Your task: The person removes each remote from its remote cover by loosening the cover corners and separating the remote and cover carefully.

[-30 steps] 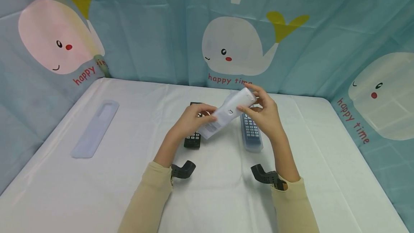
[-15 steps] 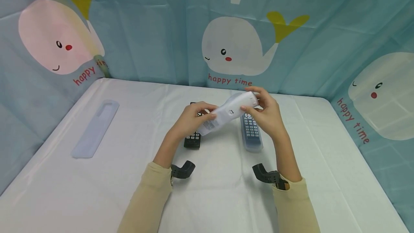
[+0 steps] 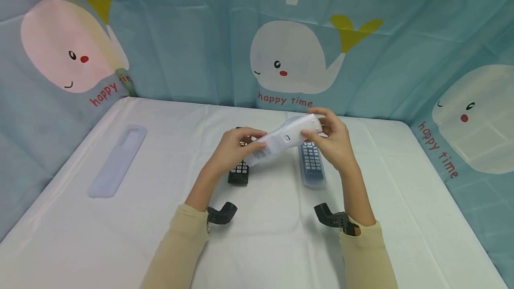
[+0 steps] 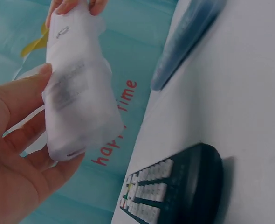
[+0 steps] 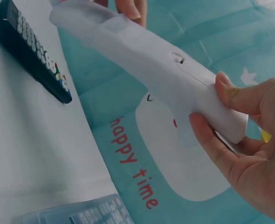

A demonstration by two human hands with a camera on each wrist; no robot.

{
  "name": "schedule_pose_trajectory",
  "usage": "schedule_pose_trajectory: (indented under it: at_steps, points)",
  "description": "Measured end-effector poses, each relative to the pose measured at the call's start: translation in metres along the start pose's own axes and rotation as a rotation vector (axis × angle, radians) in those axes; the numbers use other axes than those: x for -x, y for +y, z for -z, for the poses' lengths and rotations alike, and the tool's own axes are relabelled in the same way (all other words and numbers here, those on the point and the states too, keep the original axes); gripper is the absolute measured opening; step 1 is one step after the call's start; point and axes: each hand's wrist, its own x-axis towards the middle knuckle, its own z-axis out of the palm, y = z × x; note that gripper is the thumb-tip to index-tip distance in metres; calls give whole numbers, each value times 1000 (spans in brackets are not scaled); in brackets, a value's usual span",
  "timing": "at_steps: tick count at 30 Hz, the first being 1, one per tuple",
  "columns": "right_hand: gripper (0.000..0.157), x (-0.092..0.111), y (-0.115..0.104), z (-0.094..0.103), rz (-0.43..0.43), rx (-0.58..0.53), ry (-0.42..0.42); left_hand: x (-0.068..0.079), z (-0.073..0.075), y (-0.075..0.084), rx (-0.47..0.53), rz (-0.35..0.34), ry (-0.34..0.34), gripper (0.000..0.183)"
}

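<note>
A white remote control (image 3: 309,123) is held above the table by both hands, its back with a small latch turned toward me. A translucent soft sleeve (image 3: 270,145) wraps its lower part, and a loose flap of the sleeve (image 5: 187,133) hangs beside the remote in the right wrist view. My left hand (image 3: 234,150) pinches the sleeved lower end, thumb on the back and fingers behind. The bare upper end is gripped by my right hand (image 3: 335,144), thumb on the back, fingers curled around the edge. The remote's button side is hidden.
On the white table lies a black remote (image 3: 239,174), partly behind my left hand. A remote in a bluish clear cover (image 3: 313,168) lies below my right hand. An empty translucent sleeve (image 3: 119,161) lies at the left. A whale-print curtain (image 3: 192,48) stands behind.
The white remote has tilted from steeper to flatter, its upper end moving slightly right with my right hand. My left hand has shifted slightly left, still pinching the lower end.
</note>
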Motion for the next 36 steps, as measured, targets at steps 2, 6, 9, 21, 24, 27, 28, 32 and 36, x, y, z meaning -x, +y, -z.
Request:
schedule_pose_trajectory:
  at_steps: [2,6,9,21,24,27,28,32,36]
  points:
    - [52,0,0,0,0,-12,-1,1,-1,-1,-14,-2,9,34]
    - [52,-1,1,-1,-4,-21,5,4,-1,-6,-10,6,34,34]
    - [53,-1,3,1,-1,-33,16,7,0,-9,9,17,54,35]
    - [53,-2,2,5,4,-81,34,14,10,-19,92,52,107,37]
    - [53,-2,2,6,3,-83,33,13,12,-19,108,73,102,36]
    - [53,-1,2,7,0,-81,31,13,15,-19,124,94,94,35]
    - [53,-1,2,7,-5,-84,30,13,16,-18,129,100,92,35]
    - [52,-1,0,8,-19,-86,28,13,18,-17,149,110,78,35]
    - [52,-1,0,10,-22,-97,24,13,19,-16,162,111,61,35]
